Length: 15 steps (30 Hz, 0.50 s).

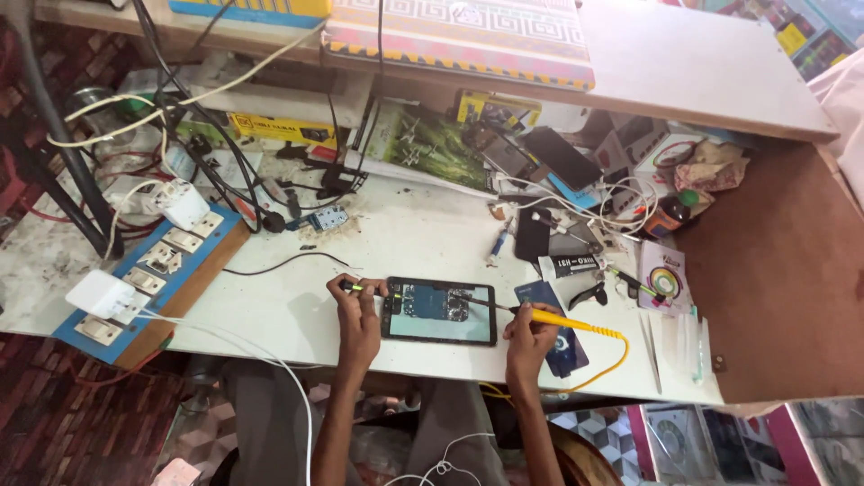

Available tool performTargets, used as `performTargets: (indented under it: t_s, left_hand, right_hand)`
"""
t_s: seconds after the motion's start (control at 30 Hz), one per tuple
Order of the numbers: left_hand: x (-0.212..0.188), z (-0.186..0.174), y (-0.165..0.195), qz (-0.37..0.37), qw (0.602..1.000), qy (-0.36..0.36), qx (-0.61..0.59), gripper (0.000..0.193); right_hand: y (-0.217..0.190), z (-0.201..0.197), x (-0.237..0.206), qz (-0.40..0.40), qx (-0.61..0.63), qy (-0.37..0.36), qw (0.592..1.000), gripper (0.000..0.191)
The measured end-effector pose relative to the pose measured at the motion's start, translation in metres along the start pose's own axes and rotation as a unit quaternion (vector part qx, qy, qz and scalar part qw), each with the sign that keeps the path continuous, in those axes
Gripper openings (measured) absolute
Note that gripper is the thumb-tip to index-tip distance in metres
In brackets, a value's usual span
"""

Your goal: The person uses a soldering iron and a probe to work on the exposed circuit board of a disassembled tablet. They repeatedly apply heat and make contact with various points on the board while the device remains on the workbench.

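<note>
Right now the opened phone (439, 310) lies lengthwise at lower centre between both hands: left hand (358, 310) pinches a green tool (353, 287) at its left end, right hand (531, 331) grips the yellow soldering iron (549, 319), tip over it.

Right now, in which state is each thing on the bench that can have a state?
Phone: lying flat, back removed, circuit boards exposed.
Soldering iron: held in right hand, tip on the phone's boards.
Green tool: gripped in left hand, at the phone's left edge.
Switch board: white adapters plugged in.
Dark phone: lying flat, screen dark.
</note>
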<state>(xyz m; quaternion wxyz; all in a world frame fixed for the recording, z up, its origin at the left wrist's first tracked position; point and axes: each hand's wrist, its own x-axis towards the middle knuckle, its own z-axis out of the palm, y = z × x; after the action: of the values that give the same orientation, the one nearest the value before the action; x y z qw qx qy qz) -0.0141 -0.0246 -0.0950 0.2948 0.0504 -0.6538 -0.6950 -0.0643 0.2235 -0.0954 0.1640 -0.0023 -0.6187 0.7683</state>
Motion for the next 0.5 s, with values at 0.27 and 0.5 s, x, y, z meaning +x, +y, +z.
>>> performTargets:
  t_s: [0.27,0.5]
  left_hand:
    - [0.0043,0.0000,0.0016,0.029,0.999,-0.004,0.016,0.019]
    - [0.0090,0.0002,0.0054,-0.041,0.999,-0.009,0.018,0.020]
  right_hand:
    - [0.0005,0.0005,0.0021,0.013,-0.058,0.024,0.998,0.019]
    - [0.0003,-0.0002,0.0011,0.002,-0.032,0.016,0.999,0.018]
